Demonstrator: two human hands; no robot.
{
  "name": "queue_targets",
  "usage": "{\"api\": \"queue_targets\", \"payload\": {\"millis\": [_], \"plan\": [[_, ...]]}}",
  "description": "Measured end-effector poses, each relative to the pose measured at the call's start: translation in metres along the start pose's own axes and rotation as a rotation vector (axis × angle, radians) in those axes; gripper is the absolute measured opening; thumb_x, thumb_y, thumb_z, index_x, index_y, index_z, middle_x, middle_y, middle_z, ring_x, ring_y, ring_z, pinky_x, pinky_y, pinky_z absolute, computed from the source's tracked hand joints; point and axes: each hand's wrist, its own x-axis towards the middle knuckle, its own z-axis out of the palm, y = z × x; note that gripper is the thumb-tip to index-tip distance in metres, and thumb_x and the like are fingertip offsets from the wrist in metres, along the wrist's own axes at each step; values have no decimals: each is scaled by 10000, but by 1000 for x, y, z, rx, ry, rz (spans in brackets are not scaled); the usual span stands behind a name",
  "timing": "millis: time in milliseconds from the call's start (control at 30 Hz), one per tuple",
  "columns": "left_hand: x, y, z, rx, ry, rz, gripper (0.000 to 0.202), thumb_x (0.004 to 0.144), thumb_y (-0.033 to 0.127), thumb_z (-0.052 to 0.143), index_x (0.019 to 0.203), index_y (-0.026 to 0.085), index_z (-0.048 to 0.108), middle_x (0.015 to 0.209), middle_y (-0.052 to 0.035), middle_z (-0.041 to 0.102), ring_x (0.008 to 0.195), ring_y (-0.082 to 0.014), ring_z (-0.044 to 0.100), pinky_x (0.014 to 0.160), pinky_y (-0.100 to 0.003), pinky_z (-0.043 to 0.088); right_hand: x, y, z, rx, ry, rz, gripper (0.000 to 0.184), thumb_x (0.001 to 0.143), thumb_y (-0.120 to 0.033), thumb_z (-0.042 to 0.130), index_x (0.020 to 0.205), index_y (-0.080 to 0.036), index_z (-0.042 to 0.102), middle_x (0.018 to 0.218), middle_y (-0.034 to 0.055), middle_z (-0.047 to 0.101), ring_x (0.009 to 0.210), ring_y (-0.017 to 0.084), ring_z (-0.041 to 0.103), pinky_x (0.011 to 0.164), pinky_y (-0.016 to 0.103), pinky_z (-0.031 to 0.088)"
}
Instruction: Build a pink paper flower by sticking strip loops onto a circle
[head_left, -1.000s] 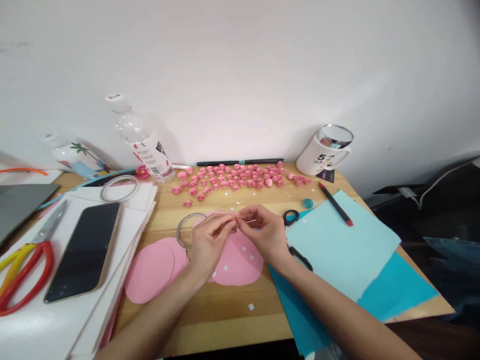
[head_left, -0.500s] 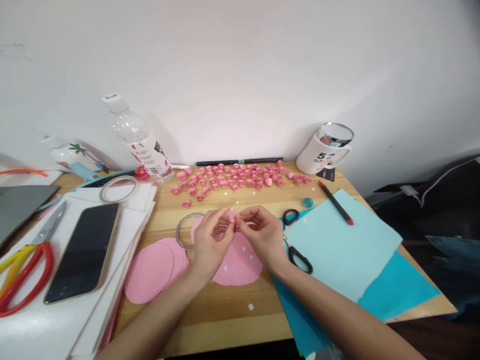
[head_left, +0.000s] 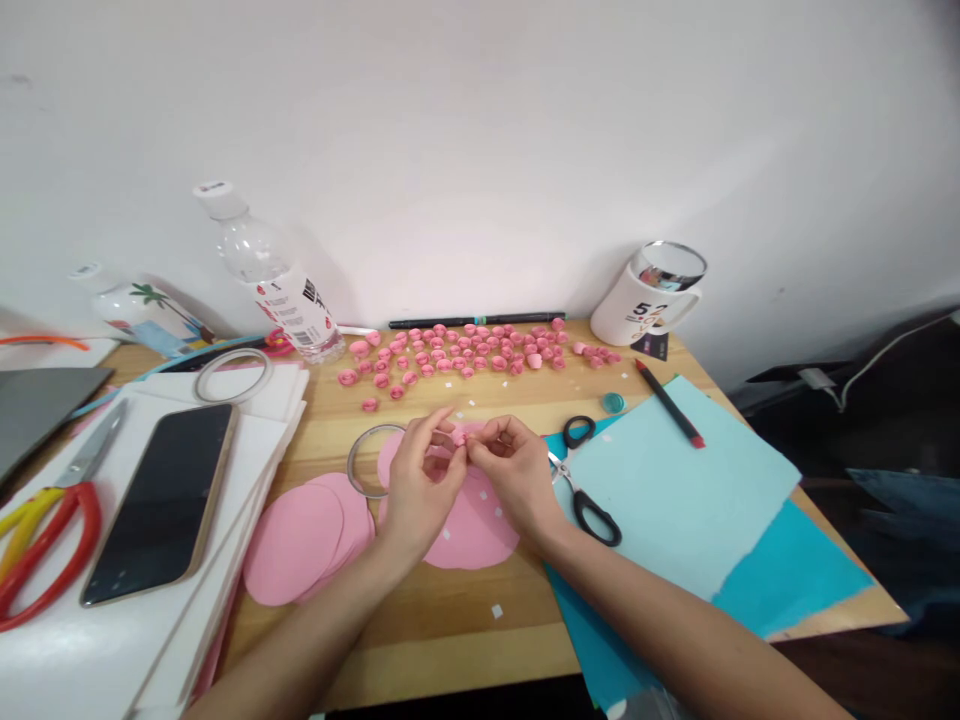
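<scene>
My left hand [head_left: 421, 478] and my right hand [head_left: 508, 470] meet over a pink paper circle [head_left: 469, 520] at the middle of the wooden table [head_left: 450, 640]. Both pinch a small pink paper roll [head_left: 460, 437] between their fingertips. Several finished pink paper rolls [head_left: 457, 355] lie in a band near the wall. More pink circles [head_left: 300, 540] are stacked to the left, beside a thin metal ring [head_left: 358, 462].
Black scissors [head_left: 589, 500] rest by the light blue paper [head_left: 675, 490] at right, with a red-tipped pencil [head_left: 670, 403] and a white mug [head_left: 645, 300]. At left lie a phone [head_left: 161, 500], red scissors [head_left: 41, 530], white sheets, a second ring [head_left: 231, 375] and a water bottle [head_left: 270, 275].
The pink strip between my fingertips has curled into a tighter small roll. Both hands have drawn slightly closer together and a little toward me.
</scene>
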Motion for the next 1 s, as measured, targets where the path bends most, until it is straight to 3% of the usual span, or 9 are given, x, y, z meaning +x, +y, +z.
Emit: {"api": "queue_targets", "payload": {"millis": [200, 333, 533, 867, 1000], "plan": [[0, 4, 0, -6, 31, -20, 369, 756, 189, 558, 1124, 215, 532, 829, -13, 576, 783, -130, 583, 695, -255, 515, -3, 1, 1, -32, -24, -41, 187, 626, -255, 686, 636, -190, 512, 634, -11, 583, 619, 131, 596, 620, 265, 524], [0, 7, 1, -135, 54, -80, 389, 755, 175, 545, 1140, 223, 521, 793, 6, 545, 752, -113, 571, 695, -238, 505, -7, 2, 6, -27, -32, -85, 197, 639, -260, 681, 634, -199, 494, 631, -21, 564, 614, 122, 581, 613, 255, 519], [0, 3, 1, -296, 76, -206, 362, 750, 195, 570, 1109, 236, 559, 807, 21, 527, 766, -90, 554, 738, -210, 477, -8, 6, 12, 101, -15, 35, 236, 607, -235, 696, 623, -194, 464, 609, -40, 553, 575, 100, 554, 591, 235, 472], [-2, 10, 4, -238, 40, -212, 324, 702, 182, 604, 1024, 168, 569, 992, -63, 626, 924, -163, 611, 831, -293, 494, 0, 2, 5, 154, 50, 90, 218, 582, -215, 716, 627, -185, 505, 635, -29, 596, 633, 119, 588, 629, 248, 463], [-1, 8, 1, -110, 73, -173, 216, 714, 211, 593, 925, 166, 608, 898, -48, 636, 837, -158, 613, 756, -276, 500, -5, 3, 6, 105, 12, 68, 199, 597, -193, 696, 626, -184, 499, 605, -50, 563, 601, 105, 569, 615, 241, 461]]}}
